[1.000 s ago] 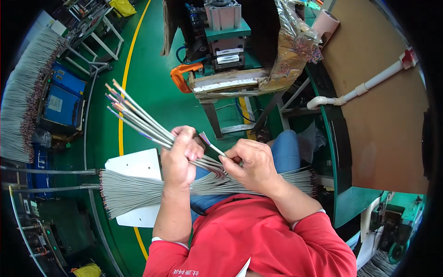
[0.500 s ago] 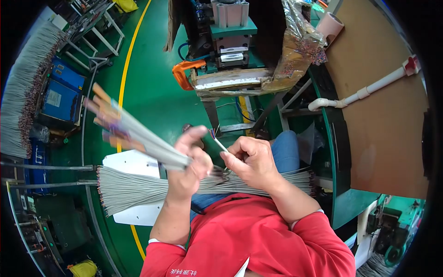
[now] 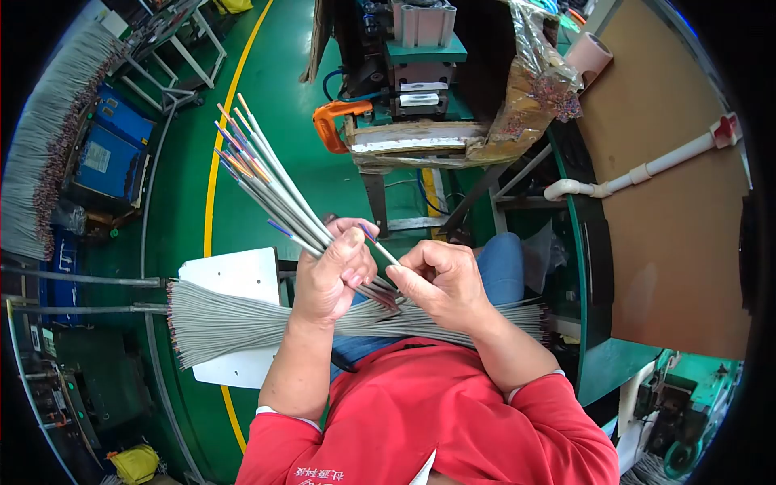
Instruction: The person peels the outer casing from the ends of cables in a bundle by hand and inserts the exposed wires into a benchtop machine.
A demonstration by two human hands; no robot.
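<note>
My left hand [image 3: 339, 271] is wrapped round a bunch of grey cables [image 3: 287, 198], which slants up and left with coloured wire ends fanned out. One cable with a blue end [image 3: 280, 229] sits lower than the others. Between thumb and fingers, my right hand [image 3: 443, 283] pinches a single grey cable [image 3: 387, 254]. Its red and blue wires reach the fingers of my left hand. Below both hands, a large bundle of grey cables [image 3: 230, 323] lies across my lap and over a white board [image 3: 242, 271].
Ahead stands a machine [image 3: 424, 69] with an orange-handled saw [image 3: 330, 127] at its front. A green-edged bench [image 3: 618, 368] and a white pipe [image 3: 675, 149] are on the right. More cables [image 3: 48, 129] hang at far left beside blue bins [image 3: 105, 166].
The bunch in my left hand has swung upward and right, and its ends are no longer blurred. My left fingers have curled in near the single cable's wires. My right hand keeps its pinch.
</note>
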